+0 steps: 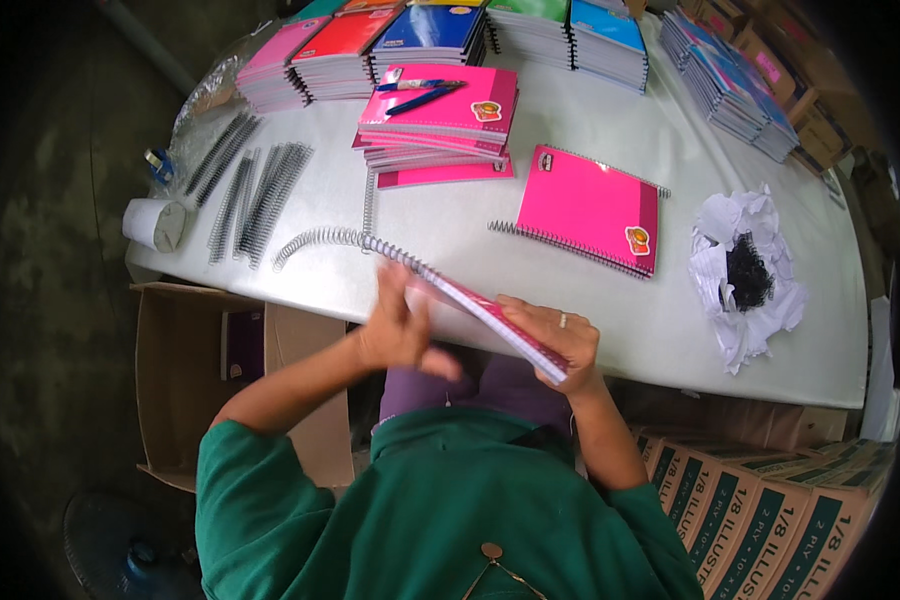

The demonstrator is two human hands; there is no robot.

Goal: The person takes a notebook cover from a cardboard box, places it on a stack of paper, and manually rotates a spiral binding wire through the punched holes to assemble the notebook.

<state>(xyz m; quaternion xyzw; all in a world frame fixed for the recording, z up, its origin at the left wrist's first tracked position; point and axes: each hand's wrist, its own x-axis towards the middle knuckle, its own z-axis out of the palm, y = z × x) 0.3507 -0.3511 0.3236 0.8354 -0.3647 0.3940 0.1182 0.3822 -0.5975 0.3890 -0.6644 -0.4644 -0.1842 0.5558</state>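
Observation:
My right hand (562, 338), with a ring on one finger, grips a pink notebook (485, 308) by its lower right end, fingers on the cover. The notebook is tilted, page edge toward me, over the table's front edge. A metal spiral coil (320, 237) runs along its upper left edge, and its loose end curves out over the table. Beside that edge is my left hand (400, 325), slightly blurred, thumb apart from the fingers; whether it touches the coil cannot be told. Another pink notebook (590, 212) lies on the table, coil ends sticking out.
Behind stands a stack of pink notebooks (438, 110) with two pens (422, 97) on top. Loose spiral coils (270, 200) lie at left near a white roll (154, 224). Crumpled paper (710, 270) holds black clippings (746, 272). Below left sits an open cardboard box (175, 380).

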